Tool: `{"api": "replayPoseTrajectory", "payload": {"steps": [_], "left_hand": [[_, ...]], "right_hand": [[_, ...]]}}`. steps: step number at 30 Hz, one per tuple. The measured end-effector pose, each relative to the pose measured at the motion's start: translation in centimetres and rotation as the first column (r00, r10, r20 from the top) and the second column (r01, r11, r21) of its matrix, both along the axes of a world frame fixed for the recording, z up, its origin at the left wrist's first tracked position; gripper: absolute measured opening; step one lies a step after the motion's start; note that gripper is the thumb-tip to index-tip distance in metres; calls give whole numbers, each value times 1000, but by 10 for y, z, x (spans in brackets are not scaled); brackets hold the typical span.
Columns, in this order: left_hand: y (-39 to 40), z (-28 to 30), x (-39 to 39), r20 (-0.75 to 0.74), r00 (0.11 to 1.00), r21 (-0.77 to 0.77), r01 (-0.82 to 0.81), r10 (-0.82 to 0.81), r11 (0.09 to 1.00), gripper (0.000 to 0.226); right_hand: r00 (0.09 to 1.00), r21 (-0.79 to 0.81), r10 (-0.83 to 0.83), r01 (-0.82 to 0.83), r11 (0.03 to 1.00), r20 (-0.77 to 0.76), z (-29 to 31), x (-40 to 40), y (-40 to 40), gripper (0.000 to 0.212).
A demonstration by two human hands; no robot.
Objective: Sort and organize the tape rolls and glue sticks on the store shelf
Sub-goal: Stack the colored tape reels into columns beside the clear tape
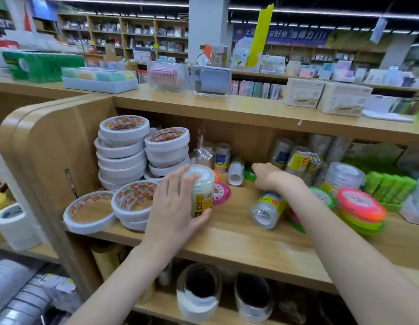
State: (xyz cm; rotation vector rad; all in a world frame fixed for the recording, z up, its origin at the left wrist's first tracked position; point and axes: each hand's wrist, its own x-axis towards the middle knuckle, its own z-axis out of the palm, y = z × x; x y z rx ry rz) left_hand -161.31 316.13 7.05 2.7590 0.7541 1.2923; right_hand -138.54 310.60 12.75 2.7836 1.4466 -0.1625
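Note:
My left hand [175,202] grips an upright clear pack of tape rolls [202,191] with a yellow label, standing on the wooden shelf [239,235]. My right hand [266,175] reaches deep into the shelf, fingers curled down on a green item [249,175] that is mostly hidden. A similar clear tape pack [268,209] lies on its side under my right forearm. White double-sided tape rolls [124,151] are stacked at the left, with looser ones [89,211] in front. Neon flat tape rolls [361,207] pile at the right beside green glue sticks [389,186].
More wrapped tape packs [295,158] stand at the shelf's back. A pink roll [220,193] sits behind the held pack. The shelf's rounded side panel [39,141] closes off the left. Boxes [325,96] sit on the top board, big rolls [199,292] on the shelf below.

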Motion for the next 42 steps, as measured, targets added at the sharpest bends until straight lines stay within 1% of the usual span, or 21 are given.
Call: {"api": "replayPoseTrajectory", "payload": {"steps": [4,8,11,13,16,18,20,23,25,29,31,33,34,36,38,39,40,42], "left_hand": [[3,0,-2,-24,1000,16,-19,19,1000,65],[0,1,-1,-25,999,18,-32,32,999,65],[0,2,0,-33,998,39,-53,55,998,66],[0,4,1,-39,997,46,-68,70,997,65],[1,6,4,-51,995,51,-82,84,995,66],[1,6,4,-56,994,53,-85,88,995,68],[1,5,3,-62,994,51,-83,87,995,69],[1,6,4,-62,994,53,-82,85,995,72],[1,6,5,-58,995,55,-83,86,995,74],[1,3,5,-29,997,56,-74,76,996,74],[0,2,6,-15,998,52,-62,63,997,73],[0,1,6,-15,998,45,-61,62,997,73],[-1,1,6,-18,998,41,-62,62,997,73],[0,1,5,-27,998,42,-64,65,997,73],[1,2,4,-35,997,46,-70,72,997,73],[0,2,4,-40,996,47,-74,75,996,72],[0,3,3,-45,996,48,-77,80,996,73],[-1,4,3,-50,995,52,-85,88,995,73]], "right_hand": [[998,63,56,-54,997,-31,-4,7,-5,33],[996,104,58,-52,993,-63,-7,7,-9,23],[999,96,42,-39,995,-30,-10,5,-9,36],[999,83,23,-20,996,-34,-10,4,-8,39],[998,104,29,-23,994,-56,-11,3,-5,28],[998,165,36,-25,986,-59,-10,0,-5,23],[998,275,59,-52,960,-17,-5,-5,-10,23],[993,480,116,-113,870,24,14,-15,-34,27],[993,536,106,-118,836,54,30,-21,-60,29],[997,536,-24,-19,844,75,44,-16,-120,27],[995,423,-70,31,906,77,41,-9,-136,27],[995,285,-58,32,958,85,33,-2,-141,27],[995,274,-51,24,961,89,31,1,-142,26],[991,374,-48,-1,927,121,32,2,-141,22],[987,490,-7,-72,869,158,38,-3,-130,18],[985,506,58,-134,852,162,40,-8,-121,18],[977,489,155,-207,848,146,39,-14,-109,20],[935,397,354,-338,853,36,33,-27,-77,28]]}}
